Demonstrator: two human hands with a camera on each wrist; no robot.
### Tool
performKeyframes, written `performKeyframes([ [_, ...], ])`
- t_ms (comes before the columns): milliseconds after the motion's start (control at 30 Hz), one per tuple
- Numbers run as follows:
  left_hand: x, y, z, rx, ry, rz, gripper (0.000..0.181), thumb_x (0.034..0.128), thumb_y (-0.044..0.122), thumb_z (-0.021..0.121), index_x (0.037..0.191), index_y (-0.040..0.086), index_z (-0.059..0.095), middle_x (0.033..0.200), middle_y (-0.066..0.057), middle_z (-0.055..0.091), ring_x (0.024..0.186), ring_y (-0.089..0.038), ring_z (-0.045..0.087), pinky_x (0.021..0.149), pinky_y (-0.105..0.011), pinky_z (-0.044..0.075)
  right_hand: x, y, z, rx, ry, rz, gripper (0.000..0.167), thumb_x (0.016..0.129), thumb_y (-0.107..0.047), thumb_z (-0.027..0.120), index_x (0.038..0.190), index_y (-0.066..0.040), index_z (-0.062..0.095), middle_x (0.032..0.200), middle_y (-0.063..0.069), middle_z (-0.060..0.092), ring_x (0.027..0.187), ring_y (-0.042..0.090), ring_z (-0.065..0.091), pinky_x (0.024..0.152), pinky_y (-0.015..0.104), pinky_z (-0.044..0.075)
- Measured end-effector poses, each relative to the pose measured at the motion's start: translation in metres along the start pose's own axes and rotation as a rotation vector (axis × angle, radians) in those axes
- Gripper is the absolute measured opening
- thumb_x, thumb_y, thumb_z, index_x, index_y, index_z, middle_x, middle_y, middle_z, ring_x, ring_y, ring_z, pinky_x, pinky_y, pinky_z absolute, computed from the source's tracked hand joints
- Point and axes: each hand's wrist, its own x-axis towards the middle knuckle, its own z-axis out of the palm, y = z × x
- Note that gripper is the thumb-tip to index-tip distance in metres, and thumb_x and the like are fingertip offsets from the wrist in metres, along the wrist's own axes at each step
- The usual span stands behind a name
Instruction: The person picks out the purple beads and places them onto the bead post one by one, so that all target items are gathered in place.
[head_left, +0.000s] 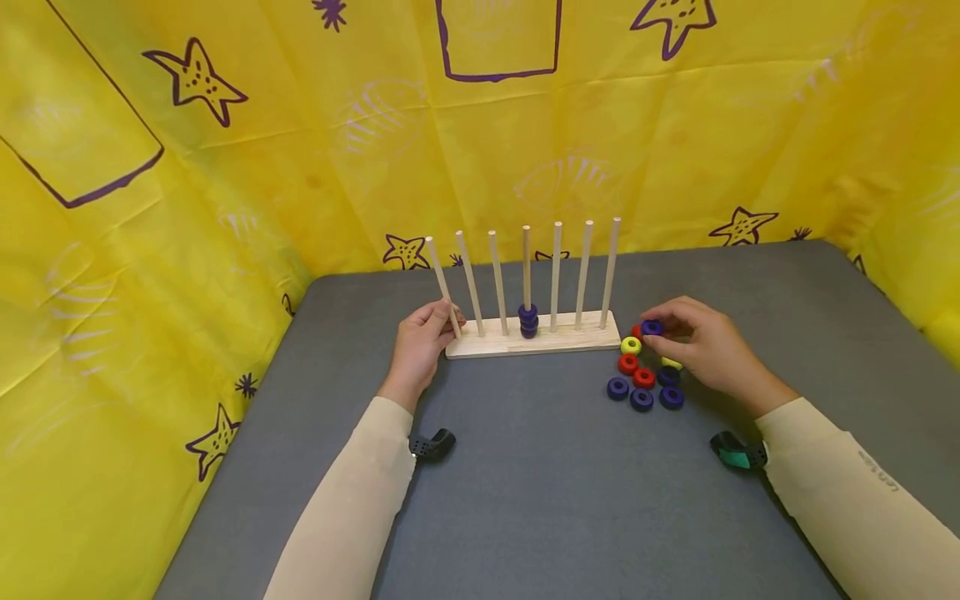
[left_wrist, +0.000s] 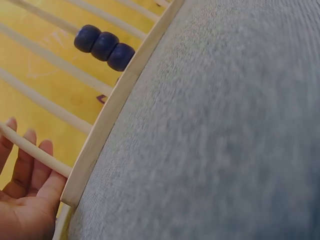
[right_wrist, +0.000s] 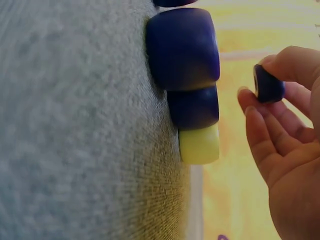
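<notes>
A wooden rack (head_left: 487,344) with several upright pegs stands at the far middle of the table. On its middle peg are three dark blue rings (left_wrist: 104,46), stacked from the base up. My left hand (head_left: 417,348) holds the rack's left end, its fingers behind the leftmost peg (left_wrist: 37,153) near the foot. To the right of the rack, my right hand (head_left: 708,350) pinches a dark blue ring (right_wrist: 271,86) between thumb and fingertips. In the right wrist view this ring is raised off the table, apart from the loose rings there.
Below and beside my right hand lie several loose rings: red rings (head_left: 627,372), yellow rings (head_left: 631,352) and blue rings (head_left: 641,407). They rest close together on the grey table (head_left: 525,483). A yellow printed cloth (head_left: 285,167) hangs behind and along the sides.
</notes>
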Motion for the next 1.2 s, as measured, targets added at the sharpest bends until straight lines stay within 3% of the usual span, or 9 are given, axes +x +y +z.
performKeyframes([
  [167, 0.001, -0.002, 0.002, -0.020, -0.001, -0.005, 0.052, 0.1130, 0.029, 0.063, 0.126, -0.021, 0.063, 0.109, -0.018, 0.072, 0.106, -0.026, 0.070, 0.099, -0.040, 0.057, 0.003, -0.005, 0.005, 0.007, 0.007, -0.078, 0.028, 0.092, 0.007, 0.084, 0.118, 0.000, 0.077, 0.111, 0.006, 0.069, 0.093, 0.014, 0.067, 0.086, 0.010, 0.051],
  [433, 0.005, -0.002, 0.003, -0.020, -0.016, 0.009, 0.053, 0.1128, 0.030, 0.064, 0.125, -0.021, 0.062, 0.111, -0.021, 0.072, 0.105, -0.025, 0.071, 0.096, -0.038, 0.059, 0.012, -0.019, 0.002, -0.031, 0.010, -0.113, 0.030, 0.091, 0.007, 0.086, 0.118, -0.002, 0.077, 0.112, 0.006, 0.068, 0.095, 0.020, 0.069, 0.089, 0.010, 0.050],
  [733, 0.010, -0.004, 0.001, -0.027, 0.005, 0.082, 0.049, 0.1117, 0.027, 0.066, 0.120, -0.021, 0.066, 0.104, -0.017, 0.073, 0.098, -0.024, 0.072, 0.090, -0.036, 0.060, 0.030, -0.041, -0.004, -0.059, 0.013, -0.180, 0.030, 0.091, 0.008, 0.086, 0.118, 0.000, 0.076, 0.112, 0.005, 0.068, 0.096, 0.018, 0.069, 0.090, 0.010, 0.048],
  [1033, 0.013, -0.004, 0.001, -0.029, 0.030, 0.114, 0.037, 0.1100, 0.024, 0.069, 0.114, -0.012, 0.074, 0.114, -0.034, 0.070, 0.097, -0.026, 0.071, 0.086, -0.034, 0.060, 0.051, -0.067, -0.009, -0.072, 0.016, -0.230, 0.032, 0.091, 0.006, 0.087, 0.121, -0.003, 0.077, 0.114, 0.004, 0.069, 0.094, 0.015, 0.069, 0.087, 0.015, 0.052],
  [1200, 0.014, -0.006, 0.001, -0.029, 0.043, 0.121, 0.035, 0.1098, 0.023, 0.070, 0.114, -0.011, 0.076, 0.109, -0.029, 0.072, 0.097, -0.026, 0.071, 0.089, -0.036, 0.060, 0.066, -0.084, -0.010, -0.078, 0.001, -0.259, 0.032, 0.094, 0.004, 0.085, 0.123, -0.004, 0.076, 0.115, 0.005, 0.070, 0.094, 0.018, 0.069, 0.086, 0.019, 0.054],
])
